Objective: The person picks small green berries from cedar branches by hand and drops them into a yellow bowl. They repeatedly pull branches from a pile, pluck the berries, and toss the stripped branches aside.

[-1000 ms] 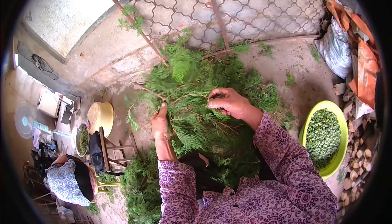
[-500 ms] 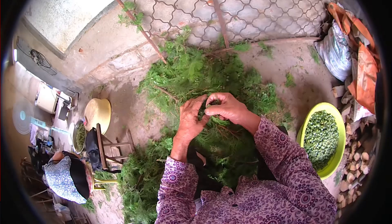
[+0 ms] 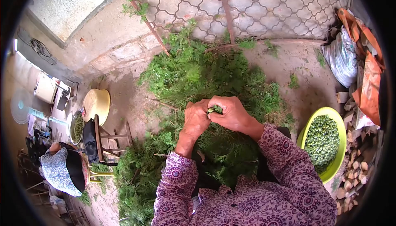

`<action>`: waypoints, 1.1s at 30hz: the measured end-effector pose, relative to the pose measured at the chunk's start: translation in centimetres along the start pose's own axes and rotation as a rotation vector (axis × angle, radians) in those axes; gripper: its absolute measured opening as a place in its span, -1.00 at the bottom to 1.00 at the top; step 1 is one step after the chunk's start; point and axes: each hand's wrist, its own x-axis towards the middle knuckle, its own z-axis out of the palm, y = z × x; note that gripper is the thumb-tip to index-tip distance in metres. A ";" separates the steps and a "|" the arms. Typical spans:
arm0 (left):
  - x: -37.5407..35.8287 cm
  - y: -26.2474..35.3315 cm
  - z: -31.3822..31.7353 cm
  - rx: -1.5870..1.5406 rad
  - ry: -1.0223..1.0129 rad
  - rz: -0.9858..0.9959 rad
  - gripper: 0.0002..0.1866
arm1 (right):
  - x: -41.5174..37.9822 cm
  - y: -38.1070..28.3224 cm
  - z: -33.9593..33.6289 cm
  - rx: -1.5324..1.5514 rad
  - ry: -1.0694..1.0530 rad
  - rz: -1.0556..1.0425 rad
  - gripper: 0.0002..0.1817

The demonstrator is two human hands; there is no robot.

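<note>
My left hand (image 3: 195,119) and my right hand (image 3: 234,114) meet over the greenery, fingertips touching. Both are closed, and a bit of green sprig (image 3: 212,110) shows between the fingers; most of it is hidden by them. Beneath and beyond the hands lies a big heap of feathery evergreen branches (image 3: 194,75), some of it across my lap. To my right stands a yellow-green basin (image 3: 343,143) holding many small round green cones or berries (image 3: 324,143).
Ahead is a metal lattice (image 3: 284,7) against the wall. Cut firewood (image 3: 354,176) and a white sack (image 3: 342,59) are at the right. On the left are a wooden chair (image 3: 111,137), an upturned yellowish tub (image 3: 97,106), a fan (image 3: 22,106) and another person (image 3: 60,170) bending or seated.
My hands have drawn closer together, and the fingers have closed more tightly. The view has shifted slightly.
</note>
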 end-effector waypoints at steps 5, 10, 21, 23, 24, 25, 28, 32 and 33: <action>0.0 0.8 0.5 0.103 -0.005 -0.061 -0.71 | -0.4 -0.3 -0.4 0.017 0.030 0.011 -0.82; -0.2 1.5 1.2 0.131 -0.051 -0.156 -0.72 | -0.9 -0.7 -1.0 -0.175 0.007 -0.024 -0.81; -0.5 0.9 1.5 0.187 0.072 -0.117 -0.86 | 0.4 -2.2 -5.9 1.077 0.078 0.568 -0.85; -0.6 1.1 1.4 0.176 0.078 -0.127 -0.86 | 0.0 -1.1 -6.2 1.062 0.023 0.540 -0.88; -0.6 1.2 1.4 0.167 0.062 -0.128 -0.85 | -0.1 -0.8 -6.2 1.047 -0.024 0.512 -0.90; -0.7 1.4 1.5 0.156 0.042 -0.128 -0.85 | -0.3 -0.8 -5.9 0.987 -0.030 0.538 -0.92; -0.7 1.7 1.7 0.146 0.038 -0.115 -0.85 | -0.5 -0.7 -4.8 0.320 -0.004 0.383 -0.88; -0.7 2.1 1.4 0.136 -0.021 -0.190 -0.75 | -0.8 0.4 -3.8 -0.024 0.025 0.252 -0.77; -0.8 1.9 1.6 0.148 0.033 -0.127 -0.80 | -0.8 0.8 -3.4 0.013 0.035 0.255 -0.70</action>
